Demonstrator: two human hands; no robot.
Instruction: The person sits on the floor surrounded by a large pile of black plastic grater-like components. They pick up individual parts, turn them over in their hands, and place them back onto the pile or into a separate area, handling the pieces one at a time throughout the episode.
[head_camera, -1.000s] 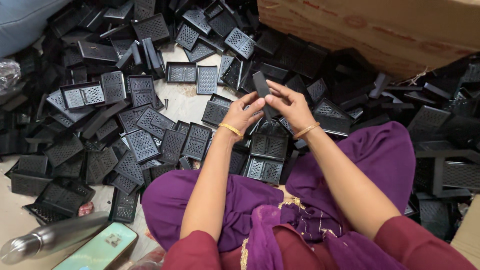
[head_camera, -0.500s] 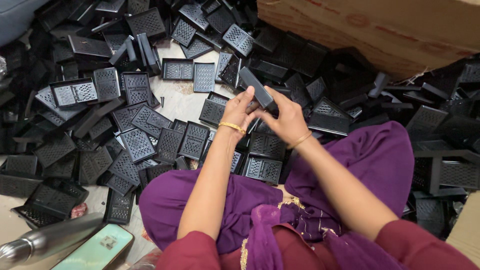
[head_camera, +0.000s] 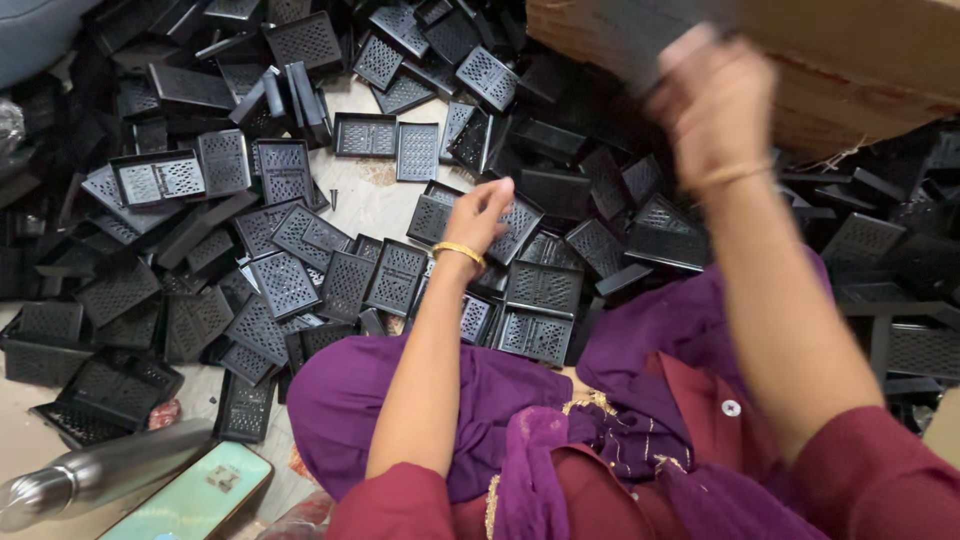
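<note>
Black plastic grille pieces (head_camera: 285, 280) cover the floor (head_camera: 370, 200): flat rectangular trays with perforated mesh faces and raised rims, some face up, some flipped, some on edge, heaped thick from 9 o'clock round to 3 o'clock. One grille (head_camera: 515, 225) lies under the left hand, mesh side up, tilted, sitting on other pieces just right of centre.

Left hand (head_camera: 480, 215): arm stretched forward from 6 o'clock toward centre, palm down, gold bangle (head_camera: 458, 250) at wrist. Fingers loosely curled, resting on the edge of that grille, touching it; a firm grip can't be told.

Right hand (head_camera: 712, 105): raised high at 1 o'clock, heavily motion-blurred, in front of a cardboard box (head_camera: 870, 60). Thin bangle (head_camera: 730, 175) on wrist. Fingers look bunched around a dark blurred shape (head_camera: 650, 60) above them, likely another black piece, but blur hides whether they hold it.

Forearms bare, maroon sleeves (head_camera: 400, 510) near the shoulders. Purple cloth (head_camera: 360, 400) over the lap at 6 o'clock.

At 7 o'clock: steel bottle (head_camera: 90, 475) lying on its side, mint-green phone (head_camera: 190, 500) just beside it. Small dark nail (head_camera: 333, 198) on the bare patch of floor at 11 o'clock.
</note>
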